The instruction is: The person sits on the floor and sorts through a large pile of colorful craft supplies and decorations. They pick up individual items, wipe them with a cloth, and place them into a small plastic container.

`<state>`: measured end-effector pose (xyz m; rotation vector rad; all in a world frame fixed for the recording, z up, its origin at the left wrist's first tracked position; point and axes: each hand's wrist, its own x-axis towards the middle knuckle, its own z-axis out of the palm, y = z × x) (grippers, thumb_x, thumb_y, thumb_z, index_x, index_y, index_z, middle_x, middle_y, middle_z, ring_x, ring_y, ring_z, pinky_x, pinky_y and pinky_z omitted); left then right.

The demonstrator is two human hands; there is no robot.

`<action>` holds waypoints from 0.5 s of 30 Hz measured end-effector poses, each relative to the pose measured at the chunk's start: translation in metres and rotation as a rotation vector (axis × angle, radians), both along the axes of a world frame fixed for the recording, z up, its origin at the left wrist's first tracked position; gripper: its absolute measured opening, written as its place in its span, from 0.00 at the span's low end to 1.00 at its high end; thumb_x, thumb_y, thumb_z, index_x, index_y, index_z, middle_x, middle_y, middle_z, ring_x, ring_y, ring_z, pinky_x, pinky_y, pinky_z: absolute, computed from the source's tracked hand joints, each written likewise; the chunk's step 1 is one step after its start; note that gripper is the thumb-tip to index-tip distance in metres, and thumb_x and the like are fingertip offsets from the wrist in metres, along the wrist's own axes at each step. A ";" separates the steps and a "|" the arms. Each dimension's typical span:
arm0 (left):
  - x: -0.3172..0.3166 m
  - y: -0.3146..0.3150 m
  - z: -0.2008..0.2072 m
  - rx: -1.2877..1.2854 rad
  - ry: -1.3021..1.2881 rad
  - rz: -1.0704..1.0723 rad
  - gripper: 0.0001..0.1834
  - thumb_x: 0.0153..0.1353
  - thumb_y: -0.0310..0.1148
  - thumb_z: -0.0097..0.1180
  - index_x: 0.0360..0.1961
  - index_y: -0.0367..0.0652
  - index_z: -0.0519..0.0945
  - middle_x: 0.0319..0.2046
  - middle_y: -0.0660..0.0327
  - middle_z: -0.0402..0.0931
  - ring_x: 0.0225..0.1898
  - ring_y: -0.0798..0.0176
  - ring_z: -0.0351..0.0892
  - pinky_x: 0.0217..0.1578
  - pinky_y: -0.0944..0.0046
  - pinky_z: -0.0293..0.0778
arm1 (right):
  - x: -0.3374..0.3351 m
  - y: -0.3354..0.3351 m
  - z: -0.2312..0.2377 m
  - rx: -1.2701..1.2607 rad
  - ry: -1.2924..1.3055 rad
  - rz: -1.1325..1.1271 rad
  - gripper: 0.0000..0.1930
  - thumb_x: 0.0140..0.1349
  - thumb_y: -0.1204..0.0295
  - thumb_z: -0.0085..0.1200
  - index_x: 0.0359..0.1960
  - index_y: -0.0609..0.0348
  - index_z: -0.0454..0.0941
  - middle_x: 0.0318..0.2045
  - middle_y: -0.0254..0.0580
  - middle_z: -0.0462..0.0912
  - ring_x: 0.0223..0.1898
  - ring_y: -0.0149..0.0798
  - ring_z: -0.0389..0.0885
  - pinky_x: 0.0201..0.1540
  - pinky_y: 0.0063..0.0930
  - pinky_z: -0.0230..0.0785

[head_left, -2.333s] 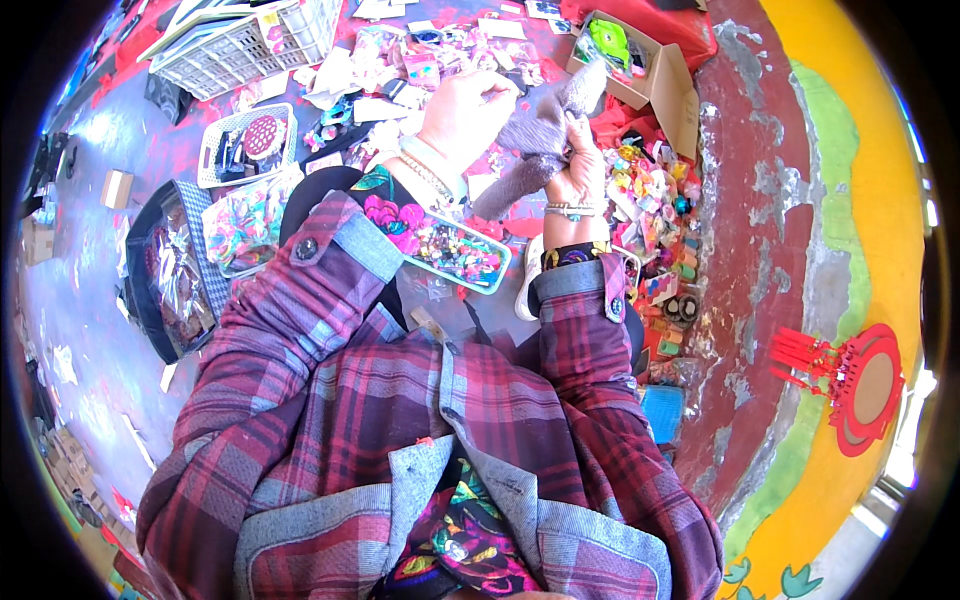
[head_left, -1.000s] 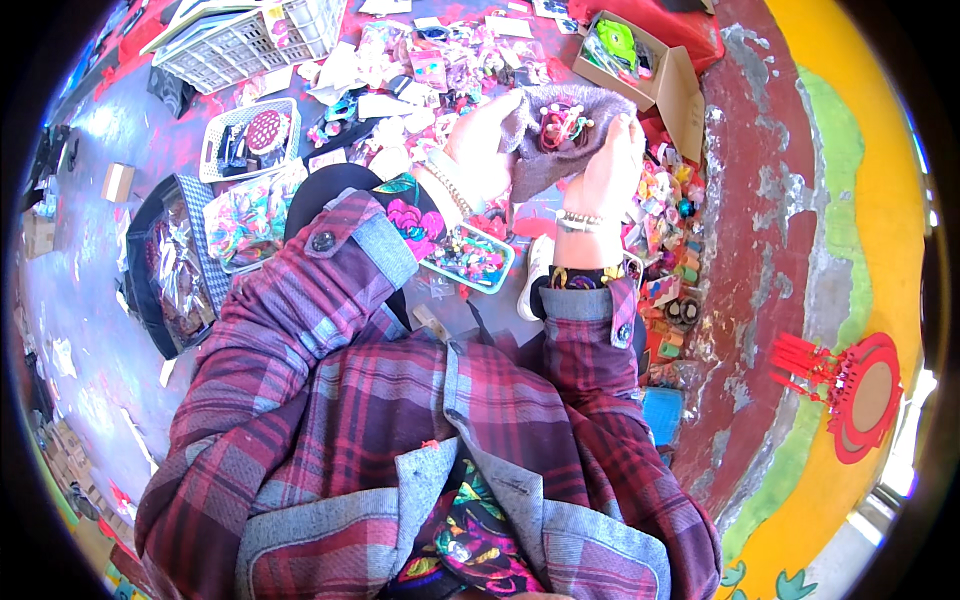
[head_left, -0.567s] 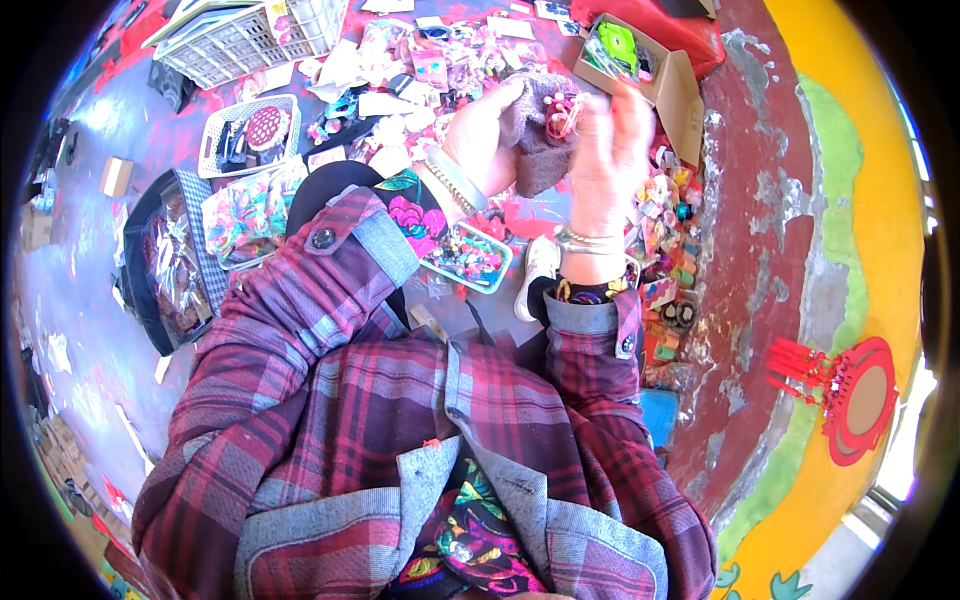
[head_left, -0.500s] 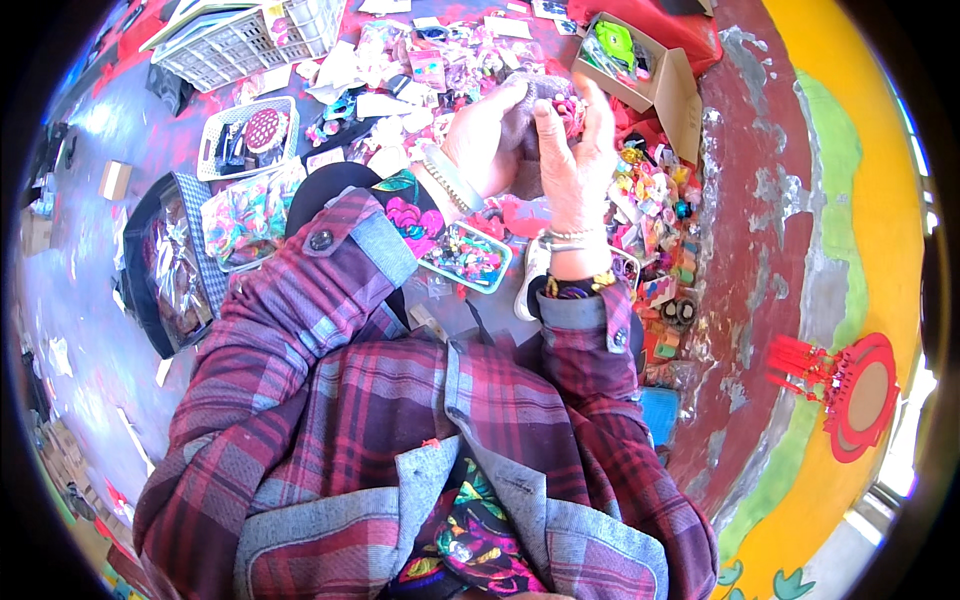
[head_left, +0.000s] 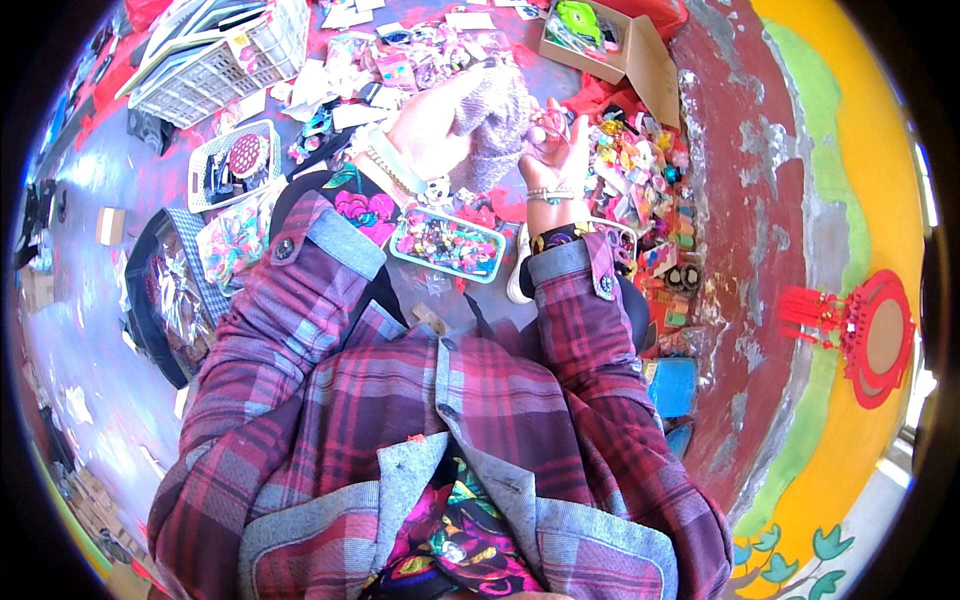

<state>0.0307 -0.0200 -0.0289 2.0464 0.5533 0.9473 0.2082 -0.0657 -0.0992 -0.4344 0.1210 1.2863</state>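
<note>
Cluttered floor fills the upper frame, with a red-painted wall curving down the right side. Your left hand (head_left: 430,125) is clamped on a lilac knitted pouch (head_left: 492,120) at upper centre, its long axis running upper right to lower left with the mouth toward your right hand (head_left: 555,150), whose fingers are closed together on a small pink trinket (head_left: 548,122). Below the hands a clear tray (head_left: 447,243) holds mixed colourful trinkets; a cardboard box (head_left: 610,45) at the top holds green items; a white wire basket (head_left: 215,60) at upper left holds flat packets.

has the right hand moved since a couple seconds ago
Yes. The right hand has shifted up and right, toward the cardboard box, and now holds a small pink thing beside the grey pouch.
</note>
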 end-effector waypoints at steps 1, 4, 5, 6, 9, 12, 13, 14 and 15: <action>0.003 -0.003 0.003 -0.024 -0.028 -0.036 0.30 0.43 0.17 0.50 0.51 0.31 0.60 0.44 0.49 0.68 0.47 0.59 0.68 0.49 0.66 0.63 | 0.003 -0.003 -0.001 -0.028 0.011 -0.011 0.23 0.55 0.52 0.43 0.39 0.61 0.69 0.38 0.50 0.72 0.40 0.46 0.70 0.45 0.47 0.61; 0.008 -0.010 0.011 -0.206 -0.116 -0.184 0.26 0.49 0.20 0.51 0.51 0.33 0.60 0.43 0.54 0.69 0.46 0.63 0.68 0.48 0.66 0.64 | -0.009 -0.013 0.016 -0.107 0.141 -0.087 0.20 0.54 0.54 0.46 0.36 0.60 0.71 0.40 0.51 0.71 0.39 0.45 0.71 0.43 0.45 0.64; 0.011 -0.011 0.010 -0.265 -0.145 -0.226 0.25 0.50 0.20 0.50 0.51 0.34 0.60 0.43 0.55 0.68 0.46 0.64 0.68 0.48 0.66 0.65 | -0.005 -0.017 0.018 -0.074 0.194 -0.068 0.13 0.53 0.63 0.50 0.31 0.61 0.72 0.36 0.52 0.73 0.35 0.45 0.73 0.39 0.41 0.68; 0.015 -0.012 0.010 -0.325 -0.172 -0.270 0.25 0.50 0.20 0.50 0.51 0.34 0.60 0.43 0.55 0.68 0.46 0.65 0.68 0.47 0.66 0.65 | 0.001 -0.018 0.022 -0.108 0.190 -0.124 0.11 0.53 0.66 0.51 0.30 0.62 0.71 0.32 0.50 0.73 0.33 0.45 0.74 0.37 0.38 0.70; 0.023 -0.002 0.003 -1.116 -0.558 -0.365 0.18 0.57 0.30 0.44 0.49 0.37 0.63 0.42 0.59 0.70 0.45 0.64 0.69 0.48 0.62 0.63 | 0.033 -0.019 0.044 -0.115 0.187 -0.187 0.06 0.50 0.77 0.52 0.26 0.66 0.68 0.21 0.45 0.72 0.27 0.45 0.74 0.30 0.33 0.75; 0.019 -0.003 0.007 -1.450 -0.673 -0.330 0.19 0.62 0.38 0.34 0.50 0.40 0.65 0.47 0.60 0.68 0.50 0.62 0.65 0.53 0.59 0.57 | 0.087 -0.045 0.089 0.067 -0.028 -0.255 0.07 0.47 0.79 0.53 0.26 0.68 0.68 0.23 0.48 0.72 0.27 0.44 0.74 0.29 0.30 0.74; 0.022 -0.004 0.007 -1.398 -0.639 -0.274 0.18 0.61 0.37 0.37 0.48 0.39 0.67 0.46 0.60 0.69 0.48 0.63 0.66 0.51 0.62 0.60 | 0.111 -0.059 0.097 0.132 -0.096 -0.178 0.08 0.47 0.80 0.53 0.27 0.69 0.67 0.24 0.49 0.72 0.28 0.44 0.74 0.31 0.30 0.74; 0.023 -0.004 0.005 -1.342 -0.602 -0.212 0.17 0.61 0.37 0.39 0.47 0.38 0.68 0.44 0.59 0.70 0.47 0.64 0.68 0.48 0.64 0.62 | 0.122 -0.074 0.110 0.086 -0.158 -0.272 0.10 0.48 0.80 0.52 0.31 0.71 0.67 0.27 0.52 0.72 0.30 0.44 0.74 0.30 0.28 0.73; 0.018 0.006 -0.013 -1.132 -0.492 -0.148 0.19 0.61 0.37 0.39 0.49 0.37 0.66 0.46 0.58 0.69 0.47 0.65 0.67 0.49 0.66 0.61 | 0.137 -0.091 0.121 0.021 -0.182 -0.313 0.10 0.50 0.80 0.51 0.34 0.70 0.67 0.30 0.55 0.73 0.31 0.46 0.75 0.28 0.26 0.72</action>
